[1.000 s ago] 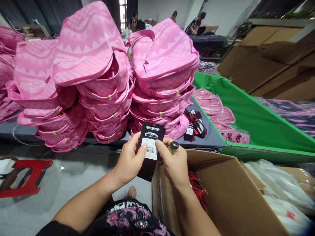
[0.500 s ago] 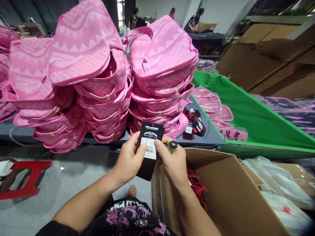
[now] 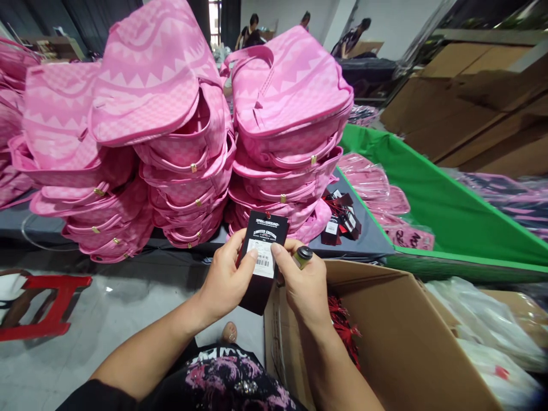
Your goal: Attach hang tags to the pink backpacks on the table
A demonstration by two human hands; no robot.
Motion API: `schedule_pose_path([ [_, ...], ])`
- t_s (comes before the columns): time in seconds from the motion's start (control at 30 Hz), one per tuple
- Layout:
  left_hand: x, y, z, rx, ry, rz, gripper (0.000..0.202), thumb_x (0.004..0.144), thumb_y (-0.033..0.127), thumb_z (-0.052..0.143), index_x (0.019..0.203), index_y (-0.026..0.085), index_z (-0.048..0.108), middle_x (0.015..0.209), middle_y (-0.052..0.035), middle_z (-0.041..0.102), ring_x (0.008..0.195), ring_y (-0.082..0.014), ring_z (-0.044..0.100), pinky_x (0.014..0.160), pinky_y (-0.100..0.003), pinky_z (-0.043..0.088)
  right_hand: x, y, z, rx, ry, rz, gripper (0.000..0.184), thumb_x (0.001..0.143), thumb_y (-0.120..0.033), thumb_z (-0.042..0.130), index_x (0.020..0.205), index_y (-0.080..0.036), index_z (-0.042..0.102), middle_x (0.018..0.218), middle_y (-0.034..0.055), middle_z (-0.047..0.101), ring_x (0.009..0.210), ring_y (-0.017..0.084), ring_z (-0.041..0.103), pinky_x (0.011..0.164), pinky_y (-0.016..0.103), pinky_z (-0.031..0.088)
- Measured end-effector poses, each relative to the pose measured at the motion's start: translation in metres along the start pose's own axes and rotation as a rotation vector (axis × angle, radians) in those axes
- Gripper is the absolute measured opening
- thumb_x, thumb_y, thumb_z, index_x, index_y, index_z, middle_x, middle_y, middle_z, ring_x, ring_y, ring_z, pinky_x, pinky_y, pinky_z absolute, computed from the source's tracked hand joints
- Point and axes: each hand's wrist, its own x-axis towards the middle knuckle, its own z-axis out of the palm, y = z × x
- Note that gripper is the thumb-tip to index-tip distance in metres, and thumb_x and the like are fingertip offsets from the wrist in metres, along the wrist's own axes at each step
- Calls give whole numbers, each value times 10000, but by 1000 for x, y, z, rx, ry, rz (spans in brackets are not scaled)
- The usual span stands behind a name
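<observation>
- Pinching the black tag (image 3: pixel 263 261) at both sides, your left hand (image 3: pixel 225 279) and right hand (image 3: pixel 306 285) each have the grip clamped on it, thumbs on its face, in front of the surface (image 3: pixel 372 237).
- Curled in your right hand too is a black-capped object (image 3: pixel 304 254), only partly visible.
- Close by your right forearm stands an open cardboard box (image 3: pixel 394 337) with red strings (image 3: pixel 346 331) inside; its tall wall hems you in on that side.
- Grey floor (image 3: pixel 141 308) gives you room on the left, as far as the red stool (image 3: pixel 47 305).
- Ahead, stacked pink bags (image 3: pixel 291 125) stand in your way, some near the front edge; beside them, on your right, lies a heap of tags (image 3: pixel 345 217).
- Past the surface's right edge, a green barrier (image 3: pixel 428 200) slants away from you.
- Far behind the bags, you see people (image 3: pixel 351 39).
</observation>
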Motion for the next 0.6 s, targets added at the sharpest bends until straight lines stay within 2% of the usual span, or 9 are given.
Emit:
schedule_pose_path([
  [0.37,-4,-1,-8,3,-1,10,328,902,256,527,1224,195,532,1128,-63,644,928,-174,625,804,-271,510,-6,1,5,2,-16,-9,256,806,-417,651,778,-166,607,650,-17,556,519,92,435,509,230,401],
  [0.53,0,-3,-22,-178,-88,-85,339,863,314,600,1151,150,527,976,-61,671,785,-139,634,681,-225,512,-12,2,9,-29,-116,-25,224,802,-384,647,774,-163,626,638,-14,559,545,105,459,515,227,406],
  [0.6,2,-6,-24,-229,-86,-100,374,831,326,643,1141,150,528,969,-58,669,790,-137,634,675,-215,510,-15,5,10,-42,-150,-41,215,808,-375,638,777,-162,638,650,-7,577,565,113,483,529,228,417],
])
